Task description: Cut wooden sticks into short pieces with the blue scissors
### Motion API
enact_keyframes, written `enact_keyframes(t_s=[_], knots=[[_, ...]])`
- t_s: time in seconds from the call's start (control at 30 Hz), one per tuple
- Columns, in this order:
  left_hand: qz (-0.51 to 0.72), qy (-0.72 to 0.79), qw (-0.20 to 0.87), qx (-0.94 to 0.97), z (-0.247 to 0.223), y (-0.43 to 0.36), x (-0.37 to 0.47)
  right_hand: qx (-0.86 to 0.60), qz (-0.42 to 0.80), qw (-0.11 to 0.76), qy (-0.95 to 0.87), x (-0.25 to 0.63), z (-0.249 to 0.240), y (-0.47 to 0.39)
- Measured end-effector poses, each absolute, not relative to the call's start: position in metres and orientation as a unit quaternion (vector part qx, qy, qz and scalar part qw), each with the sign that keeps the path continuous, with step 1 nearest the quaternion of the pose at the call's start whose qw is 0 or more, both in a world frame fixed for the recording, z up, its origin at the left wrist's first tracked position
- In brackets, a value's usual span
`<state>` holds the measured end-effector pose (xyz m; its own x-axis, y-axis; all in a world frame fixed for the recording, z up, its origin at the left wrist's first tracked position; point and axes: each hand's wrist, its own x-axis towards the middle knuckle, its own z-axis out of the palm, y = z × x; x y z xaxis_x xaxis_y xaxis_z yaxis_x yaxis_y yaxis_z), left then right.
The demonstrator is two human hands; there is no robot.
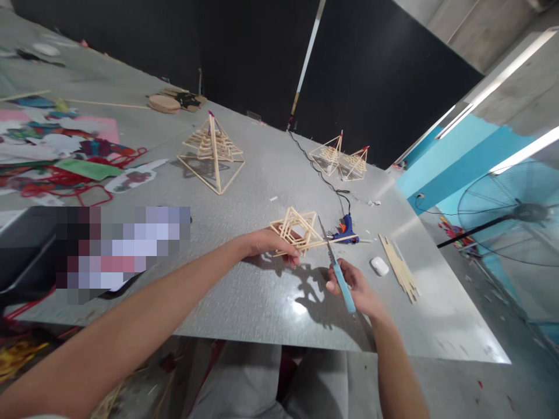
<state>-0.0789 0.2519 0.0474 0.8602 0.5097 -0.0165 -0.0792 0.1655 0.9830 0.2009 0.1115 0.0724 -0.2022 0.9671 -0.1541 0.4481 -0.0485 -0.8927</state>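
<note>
My left hand point(279, 245) is closed around the lower edge of a small framework of thin wooden sticks point(301, 224), holding it just above the table. One long stick juts from the framework to the right. My right hand point(349, 282) grips scissors point(342, 285) with light-blue handles, seen nearly edge-on. Their dark blades point up and away, close to the jutting stick; whether they touch it I cannot tell. Just beyond lies a blue glue gun point(348, 227) with an orange part, its dark cord running back.
A larger stick pyramid point(213, 154) stands at the back left, with two smaller stick pyramids point(331, 154) toward the back right. A white case point(379, 266) and loose flat sticks point(399, 267) lie at right. Paper scraps and red cord point(82, 157) cover the left, near a blurred device point(131, 250).
</note>
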Motion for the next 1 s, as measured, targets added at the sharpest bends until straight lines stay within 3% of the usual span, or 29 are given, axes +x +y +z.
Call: enact_keyframes(t_s=[1.0], knots=[[0.199,0.182,0.743,0.612,0.0512,0.2489,-0.0797,-0.560,0.460,0.293,-0.624,0.2010,0.0707,0.1143]])
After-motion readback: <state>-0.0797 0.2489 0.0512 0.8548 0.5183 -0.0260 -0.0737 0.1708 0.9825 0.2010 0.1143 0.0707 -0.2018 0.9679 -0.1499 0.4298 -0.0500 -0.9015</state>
